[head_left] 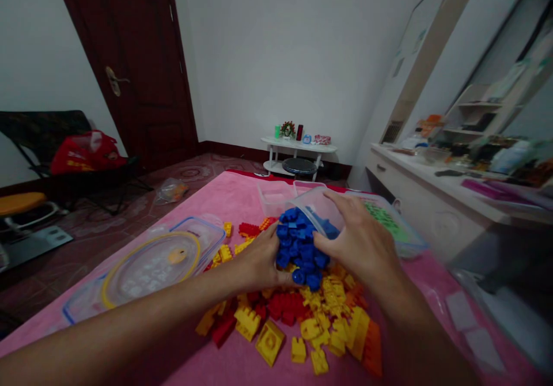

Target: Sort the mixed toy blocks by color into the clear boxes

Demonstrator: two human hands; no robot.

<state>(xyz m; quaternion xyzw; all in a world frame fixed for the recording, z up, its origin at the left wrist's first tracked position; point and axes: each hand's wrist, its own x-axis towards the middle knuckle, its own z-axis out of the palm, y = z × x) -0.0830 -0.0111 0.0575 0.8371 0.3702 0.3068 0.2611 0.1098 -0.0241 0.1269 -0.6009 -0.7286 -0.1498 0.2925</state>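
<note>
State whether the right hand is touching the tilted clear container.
Touching. The head view shows it: the right hand grips the clear container, fingers against its outer wall and thumb near its rim.

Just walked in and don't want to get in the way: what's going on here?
A person's right-hand grip holds a translucent plastic tub tilted, with small blue plastic bricks crowded at its mouth. Their left-hand grip is cupped against those bricks. Around and below them, loose yellow, red and orange plastic bricks lie on a pink cloth. From this one moment, I cannot tell whether the blue ones are going in or coming out.
</note>
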